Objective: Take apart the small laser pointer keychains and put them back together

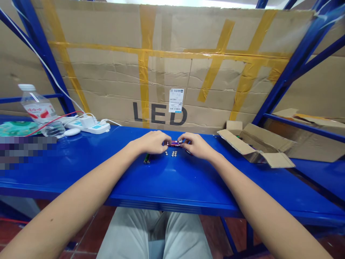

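Both my hands meet over the middle of the blue shelf [172, 180]. My left hand [152, 142] and my right hand [195, 144] are closed on the two ends of a small purple metal tube [174, 143], held level just above the surface. Several small silver button cells [172, 154] lie on the shelf right below it. A thin dark green stick [147, 158] lies beside my left wrist.
An open cardboard box [256, 147] sits at the right. At the left stand a water bottle [39, 109], a white power strip [90, 126] with cables and a green packet [16, 127]. A taped cardboard sheet marked LED [161, 72] forms the back wall. Blue rack posts [285, 79] flank it.
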A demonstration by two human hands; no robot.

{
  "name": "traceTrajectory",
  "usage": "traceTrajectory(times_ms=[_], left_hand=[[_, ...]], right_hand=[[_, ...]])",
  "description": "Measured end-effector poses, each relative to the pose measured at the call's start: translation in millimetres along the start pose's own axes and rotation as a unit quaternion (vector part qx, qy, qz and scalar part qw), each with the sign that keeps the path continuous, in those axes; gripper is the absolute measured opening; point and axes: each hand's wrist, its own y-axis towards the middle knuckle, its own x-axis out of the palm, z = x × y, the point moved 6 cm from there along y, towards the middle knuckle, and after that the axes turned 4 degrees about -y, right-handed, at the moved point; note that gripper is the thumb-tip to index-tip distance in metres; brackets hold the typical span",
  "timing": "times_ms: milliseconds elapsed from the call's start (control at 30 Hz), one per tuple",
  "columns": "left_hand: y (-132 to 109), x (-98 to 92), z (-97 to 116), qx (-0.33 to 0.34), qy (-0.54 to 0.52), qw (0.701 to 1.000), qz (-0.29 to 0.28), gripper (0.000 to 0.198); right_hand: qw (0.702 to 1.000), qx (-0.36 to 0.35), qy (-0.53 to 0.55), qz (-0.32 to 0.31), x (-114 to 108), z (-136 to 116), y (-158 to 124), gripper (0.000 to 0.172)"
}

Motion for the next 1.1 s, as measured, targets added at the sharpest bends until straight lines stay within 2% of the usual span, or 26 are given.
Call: traceTrajectory(times_ms=[100,167,533,700,800,900,1033,1100], left_hand=[[-2.5,12.6,-9.0,-0.009,-0.012,0.997,-0.082,0.032],[-2.3,19.0,-11.8,-0.004,-0.026,0.994,-0.106,0.035],[5.0,25.6,-3.2,0.051,-0.099,0.99,-0.084,0.023],[4.6,27.8,-3.3,0.034,-0.117,0.986,-0.111,0.019],[4.2,26.5,-5.3,0.01,-0.121,0.987,-0.107,0.014],[5.6,19.8,-3.5,0.016,-0.122,0.991,-0.058,0.011],[6.5,-2.4,3.2,0.054,-0.137,0.98,0.133,0.009],[5.6,-7.1,7.9,0.071,-0.138,0.97,0.187,0.009]], right_hand=[[1.0,0.006,-0.012,-0.004,1.5,0.6,-0.2,0.021],[1.0,0.005,-0.016,-0.008,2.7,-0.2,0.1,0.018],[0.999,-0.019,-0.02,-0.017,4.7,-1.9,0.5,0.023],[0.999,-0.011,-0.022,-0.023,4.8,-2.9,-0.1,0.024],[0.999,-0.006,-0.023,-0.024,4.9,-2.3,0.0,0.024],[0.999,0.005,-0.026,-0.023,4.8,0.0,0.1,0.024],[0.999,0.029,-0.017,-0.031,5.6,2.7,-0.6,0.021],[0.999,0.038,0.006,-0.034,5.9,1.2,-1.1,0.019]])
